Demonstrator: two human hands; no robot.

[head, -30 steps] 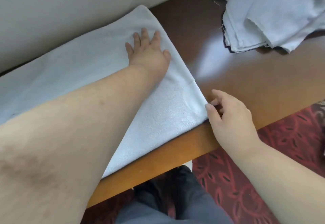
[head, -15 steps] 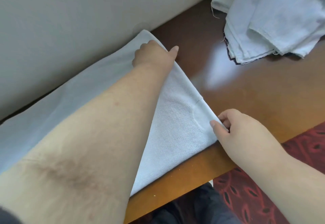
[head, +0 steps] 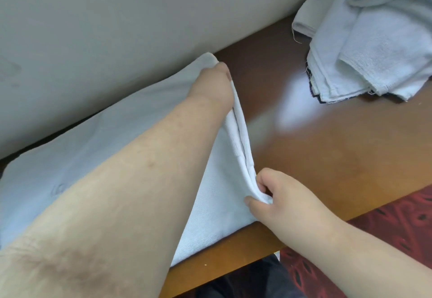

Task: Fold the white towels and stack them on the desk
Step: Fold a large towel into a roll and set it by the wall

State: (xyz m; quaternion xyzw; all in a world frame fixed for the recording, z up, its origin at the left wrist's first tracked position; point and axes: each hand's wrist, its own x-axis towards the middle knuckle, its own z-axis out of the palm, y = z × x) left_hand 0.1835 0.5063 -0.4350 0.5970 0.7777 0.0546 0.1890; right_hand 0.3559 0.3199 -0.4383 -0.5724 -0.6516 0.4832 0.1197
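Fingers of the right hand were curled over the near corner of the white terry towel, with the thumb below, pinching the doubled edge and holding it slightly up off the wood. At the far corner, the left hand gripped the same edge; its fingers were curled round the cloth and mostly hidden behind the back of the hand, with one fingertip showing at the hem. Between the two hands the towel's right edge stood raised as a narrow ridge of two layers, stretched taut from one grip to the other.

That towel lay spread flat along the left part of the glossy brown wooden desk, its far long side against the pale grey wall and its near side reaching the desk's front edge. The left forearm crossed over much of it.

At the desk's far right corner, well apart from the hands, sat a loose pile of crumpled white towels, frayed threads showing along some hems, with something dark just visible beneath. Below the desk's front edge showed a red patterned carpet and dark trousers.
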